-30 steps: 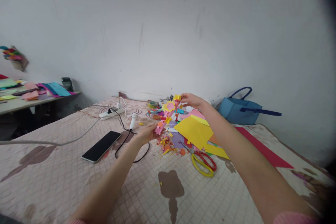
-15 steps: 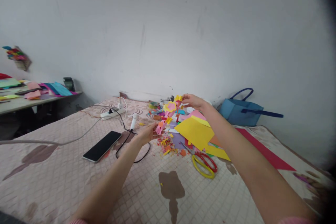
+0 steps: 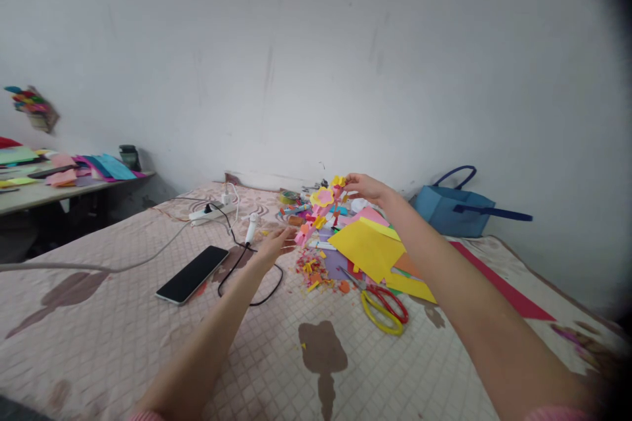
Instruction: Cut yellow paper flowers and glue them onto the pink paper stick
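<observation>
A paper flower strip (image 3: 322,197) in pink and yellow, with several small flowers along it, is held at a slant above the heap of craft bits. My right hand (image 3: 363,187) has its fingertips closed on the upper end, beside a yellow flower. At the lower end, the fingers of my left hand (image 3: 275,243) pinch the pink tip. Below the strip lie small pink, yellow and orange paper scraps (image 3: 316,270). Scissors (image 3: 380,306) with one red and one yellow handle rest on the cloth to the right of them, blades pointing away toward the scraps.
Yellow paper sheets (image 3: 368,247) lie under my right forearm, with a red sheet (image 3: 498,279) beyond. A blue bag (image 3: 451,210) stands against the wall. On the left are a phone (image 3: 192,274), a white glue gun (image 3: 251,229) with a black cord, and a power strip (image 3: 210,214).
Both hands have risen slightly, carrying the paper flower strip up a little and to the right. The scissors, phone and scraps lie where they were.
</observation>
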